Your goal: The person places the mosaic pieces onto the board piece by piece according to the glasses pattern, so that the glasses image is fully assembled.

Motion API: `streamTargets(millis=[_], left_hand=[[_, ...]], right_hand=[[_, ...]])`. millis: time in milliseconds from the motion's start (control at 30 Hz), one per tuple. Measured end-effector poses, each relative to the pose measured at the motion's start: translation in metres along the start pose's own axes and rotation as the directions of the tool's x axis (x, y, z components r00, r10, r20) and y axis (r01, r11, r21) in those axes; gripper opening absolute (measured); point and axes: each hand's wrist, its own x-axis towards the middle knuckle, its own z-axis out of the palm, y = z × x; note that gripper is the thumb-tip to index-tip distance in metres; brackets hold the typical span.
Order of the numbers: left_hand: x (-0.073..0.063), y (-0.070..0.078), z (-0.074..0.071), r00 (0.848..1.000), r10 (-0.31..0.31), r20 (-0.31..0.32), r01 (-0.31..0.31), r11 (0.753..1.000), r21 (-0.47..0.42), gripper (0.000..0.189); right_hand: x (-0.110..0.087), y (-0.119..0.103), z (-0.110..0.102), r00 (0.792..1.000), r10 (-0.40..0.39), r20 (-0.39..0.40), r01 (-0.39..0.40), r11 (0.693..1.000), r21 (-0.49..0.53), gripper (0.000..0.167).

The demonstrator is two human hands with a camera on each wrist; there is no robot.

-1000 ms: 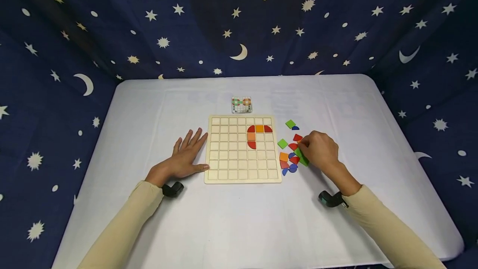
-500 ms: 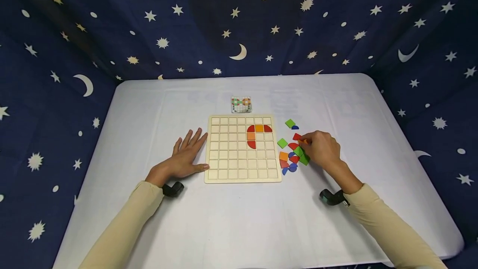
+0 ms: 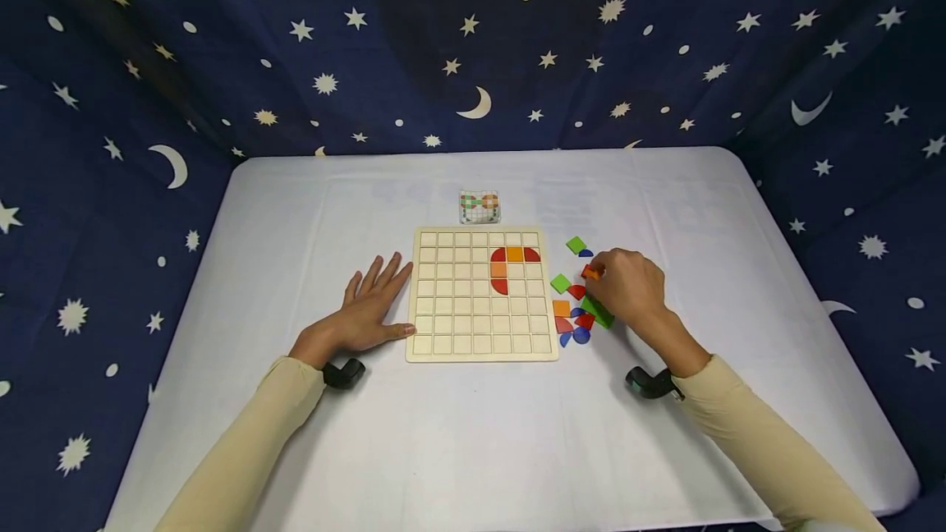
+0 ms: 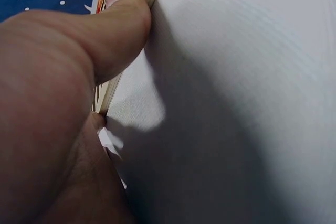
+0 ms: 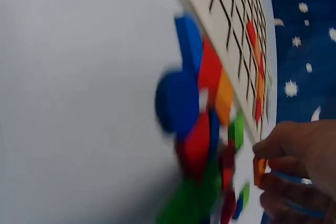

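Observation:
In the head view a pale wooden grid board (image 3: 451,310) lies mid-table. Two orange square tiles (image 3: 515,254) and several red rounded ones (image 3: 499,286) fill cells at its upper right. My left hand (image 3: 365,314) rests at the board's left edge, fingers spread; the left wrist view shows its thumb (image 4: 123,30) on the edge. Right of the board, my right hand (image 3: 630,286) pinches an orange tile (image 5: 259,170) between thumb and fingertips. Under and beside that hand lie loose tiles: green squares (image 3: 600,314), red pieces (image 3: 576,291) and blue rounded ones (image 3: 581,336).
A small printed card (image 3: 479,207) with a coloured pattern lies just beyond the board. The table (image 3: 473,442) wears a white cloth. A dark blue curtain (image 3: 473,39) with stars and moons hangs behind and at both sides.
My right hand, first among the loose tiles, has picked out an orange tile and shifted slightly left and away from me. My left hand has stayed in place.

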Motion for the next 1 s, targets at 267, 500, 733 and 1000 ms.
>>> streamTargets(millis=[267, 500, 733, 1000], left_hand=[[0.0, 0.0, 0.0, 1.0, -0.001, 0.007, 0.001, 1.0, -0.004, 0.101], [0.0, -0.001, 0.0, 1.0, -0.004, 0.005, 0.004, 1.0, -0.002, 0.101], [-0.001, -0.001, -0.001, 1.0, -0.006, 0.004, 0.006, 1.0, 0.003, 0.101], [0.0, 0.0, 0.0, 1.0, 0.0, 0.007, 0.0, 1.0, 0.003, 0.101]], right_hand=[[0.012, -0.039, 0.03, 0.945, -0.326, 0.032, 0.32, 0.94, 0.117, 0.017], [0.015, -0.051, 0.044, 0.88, -0.47, 0.074, 0.445, 0.868, 0.221, 0.011], [0.014, -0.05, 0.047, 0.85, -0.524, 0.053, 0.494, 0.827, 0.268, 0.01], [0.008, -0.028, 0.035, 0.919, -0.393, -0.025, 0.389, 0.894, 0.223, 0.012]])
